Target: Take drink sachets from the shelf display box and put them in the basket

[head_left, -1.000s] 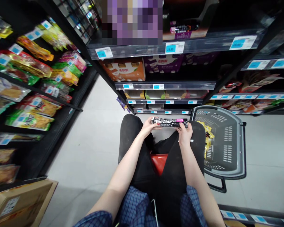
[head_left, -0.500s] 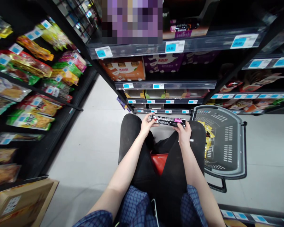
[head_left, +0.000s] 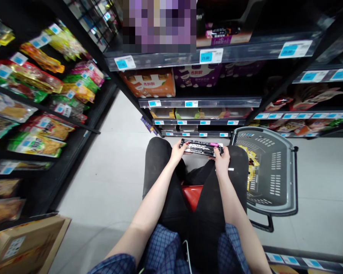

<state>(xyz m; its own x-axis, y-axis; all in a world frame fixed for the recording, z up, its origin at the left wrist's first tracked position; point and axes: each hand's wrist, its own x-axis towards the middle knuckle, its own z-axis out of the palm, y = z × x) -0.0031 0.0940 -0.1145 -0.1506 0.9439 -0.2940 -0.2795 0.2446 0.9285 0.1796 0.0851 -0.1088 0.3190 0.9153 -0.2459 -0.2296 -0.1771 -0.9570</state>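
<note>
Between my knees, both hands hold a long black snack packet (head_left: 201,147) with white print and a pink patch near its right end. My left hand (head_left: 177,152) grips the left end, thumb on top. The right end is pinched in my right hand (head_left: 222,160), its thumb also on the upper face. The fingers under the packet are mostly hidden. To the right of my right knee stands a grey shopping basket (head_left: 282,167) with several yellow packets (head_left: 252,163) inside.
Ahead is a black shelf unit (head_left: 200,102) with an orange carton (head_left: 151,84) and purple cartons (head_left: 198,76). Bagged snacks (head_left: 42,137) fill the left rack. A cardboard box (head_left: 28,243) sits at lower left. Something red (head_left: 193,196) shows between my thighs.
The black packet has tilted so that more of its printed face shows. Both hands keep hold of it and have barely shifted.
</note>
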